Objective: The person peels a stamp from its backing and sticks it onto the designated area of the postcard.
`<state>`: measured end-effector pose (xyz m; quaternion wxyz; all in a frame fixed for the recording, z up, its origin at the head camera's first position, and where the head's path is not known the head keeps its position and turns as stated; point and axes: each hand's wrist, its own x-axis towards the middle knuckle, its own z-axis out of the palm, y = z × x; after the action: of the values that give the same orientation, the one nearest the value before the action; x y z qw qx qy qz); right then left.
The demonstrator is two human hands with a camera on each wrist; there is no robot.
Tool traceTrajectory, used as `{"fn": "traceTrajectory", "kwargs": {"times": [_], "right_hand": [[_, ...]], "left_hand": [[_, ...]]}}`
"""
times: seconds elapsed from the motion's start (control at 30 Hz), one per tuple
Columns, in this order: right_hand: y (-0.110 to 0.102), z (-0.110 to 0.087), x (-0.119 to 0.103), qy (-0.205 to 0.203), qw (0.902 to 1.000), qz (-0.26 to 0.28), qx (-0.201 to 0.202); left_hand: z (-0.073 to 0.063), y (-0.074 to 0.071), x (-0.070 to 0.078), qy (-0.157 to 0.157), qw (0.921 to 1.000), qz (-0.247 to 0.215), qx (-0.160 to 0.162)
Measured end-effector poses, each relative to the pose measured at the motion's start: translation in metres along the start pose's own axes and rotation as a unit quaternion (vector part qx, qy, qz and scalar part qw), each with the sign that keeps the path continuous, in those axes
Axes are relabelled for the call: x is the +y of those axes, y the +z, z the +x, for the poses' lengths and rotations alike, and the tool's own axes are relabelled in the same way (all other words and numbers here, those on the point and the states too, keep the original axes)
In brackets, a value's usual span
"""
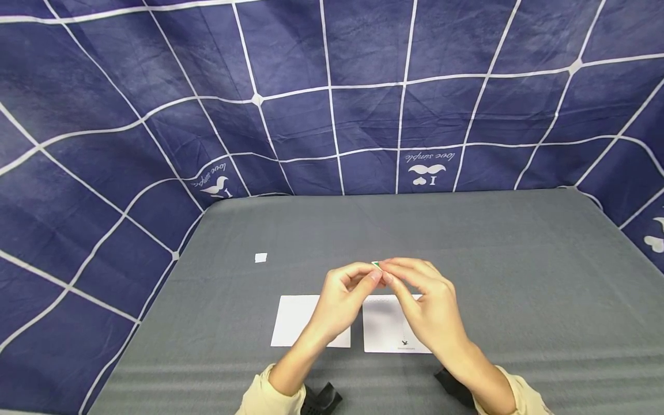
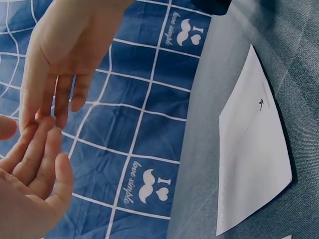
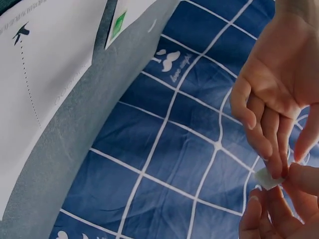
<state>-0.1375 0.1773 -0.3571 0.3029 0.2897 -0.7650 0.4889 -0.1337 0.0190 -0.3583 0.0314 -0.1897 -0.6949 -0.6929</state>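
Note:
Both hands are raised over the table with their fingertips together. A small green-and-white stamp-like sticker (image 1: 376, 265) is pinched between the fingertips of my left hand (image 1: 339, 300) and my right hand (image 1: 433, 302). In the right wrist view its pale side (image 3: 268, 178) shows between the fingers. Below the right hand lies a white envelope-like sheet (image 1: 384, 328) with a printed bird and a dotted line, partly covered by that hand. A second white sheet (image 1: 295, 320) lies below the left hand; the right wrist view shows a green stamp-like patch (image 3: 118, 24) near its edge.
A small white paper square (image 1: 261, 257) lies on the grey cloth-covered table (image 1: 493, 242), farther back and to the left. Blue checked curtains (image 1: 363, 115) stand behind the table and along its sides. Black straps (image 1: 321, 399) show near the wrists.

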Motion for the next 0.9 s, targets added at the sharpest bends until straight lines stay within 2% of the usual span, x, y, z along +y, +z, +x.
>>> {"fn": "traceTrajectory", "kwargs": {"times": [0.2,0.33,0.5,0.67,0.8,0.9], "right_hand": [[-0.002,0.001,-0.003,0.023,0.9989,0.041,-0.004],[-0.001,0.001,-0.003,0.03,0.9983,0.051,-0.003],[0.0,0.0,-0.001,0.009,0.9988,0.049,-0.005],[0.002,-0.001,0.002,-0.021,0.999,0.038,-0.005],[0.003,-0.001,0.003,-0.031,0.9989,0.034,-0.007],[0.004,-0.001,0.004,-0.035,0.9988,0.033,-0.01]], "left_hand": [[0.0,0.0,-0.001,0.013,0.9989,-0.044,-0.007],[0.001,-0.003,-0.001,0.005,0.9978,-0.061,-0.023],[0.002,-0.01,0.003,-0.042,0.9969,-0.052,-0.041],[0.003,-0.015,0.007,-0.099,0.9924,-0.048,-0.056],[0.003,-0.017,0.008,-0.126,0.9889,-0.054,-0.057],[0.002,-0.017,0.009,-0.135,0.9881,-0.056,-0.05]]}}
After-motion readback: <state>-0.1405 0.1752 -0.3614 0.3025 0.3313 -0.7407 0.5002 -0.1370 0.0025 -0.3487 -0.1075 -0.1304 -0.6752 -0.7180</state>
